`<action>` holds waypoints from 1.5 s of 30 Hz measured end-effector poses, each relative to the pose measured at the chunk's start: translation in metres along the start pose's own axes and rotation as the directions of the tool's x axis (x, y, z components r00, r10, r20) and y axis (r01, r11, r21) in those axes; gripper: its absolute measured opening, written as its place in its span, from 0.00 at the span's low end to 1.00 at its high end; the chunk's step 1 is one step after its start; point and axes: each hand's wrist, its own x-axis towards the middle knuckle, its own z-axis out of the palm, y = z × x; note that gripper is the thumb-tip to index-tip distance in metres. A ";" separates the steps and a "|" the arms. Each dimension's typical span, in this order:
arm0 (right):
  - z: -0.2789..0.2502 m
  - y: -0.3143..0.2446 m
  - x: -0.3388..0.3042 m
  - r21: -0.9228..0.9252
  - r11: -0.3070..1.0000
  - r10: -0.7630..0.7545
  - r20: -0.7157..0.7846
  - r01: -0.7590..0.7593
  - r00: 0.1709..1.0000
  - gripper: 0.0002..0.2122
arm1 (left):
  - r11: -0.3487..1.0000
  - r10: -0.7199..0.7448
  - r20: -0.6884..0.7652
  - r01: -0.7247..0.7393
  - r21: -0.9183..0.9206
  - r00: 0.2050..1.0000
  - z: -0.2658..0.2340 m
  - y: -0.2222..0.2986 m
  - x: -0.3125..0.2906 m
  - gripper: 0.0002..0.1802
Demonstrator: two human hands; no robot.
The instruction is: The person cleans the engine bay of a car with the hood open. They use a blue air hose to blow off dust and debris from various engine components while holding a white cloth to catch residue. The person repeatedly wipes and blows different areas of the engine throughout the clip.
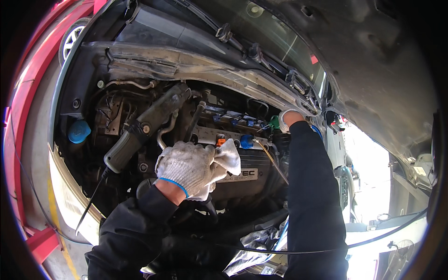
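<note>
My left hand [184, 163], in a white knitted glove with a blue-edged cuff, is closed around a white cloth [228, 157]. It is over the front of the engine, and the cloth sticks out to the right, beside an orange cap [220, 142]. Farther back on the right, my right hand [285, 122], also gloved, is closed at a green tool [274, 122] with a thin stem pointing left. Its fingers are mostly hidden. Between the hands, a blue round piece [247, 142] is on the engine top, with a thin yellowish rod [273, 161] slanting toward my right sleeve.
A grey work lamp [140, 133] with a black cable lies across the left of the engine bay. A blue reservoir cap [79, 131] is at far left. The raised hood [382, 70] hangs over the right side. A red lift frame [23, 116] stands left of the car.
</note>
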 end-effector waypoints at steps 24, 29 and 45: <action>0.008 0.068 -0.290 0.282 0.912 0.347 -0.145 -0.298 0.926 0.36 | 0.985 0.022 -0.256 -0.065 -0.159 0.966 -0.027 0.011 -0.015 0.16; 0.004 -0.018 -0.387 0.418 0.884 0.321 -0.212 -0.211 0.923 0.45 | 0.867 0.370 -0.591 -0.495 -0.059 0.717 -0.025 0.029 -0.021 0.28; 0.073 0.033 -0.364 0.514 0.715 0.576 -0.049 -0.473 0.816 0.36 | 0.995 0.102 -0.090 -0.100 0.021 0.991 -0.018 0.022 -0.017 0.30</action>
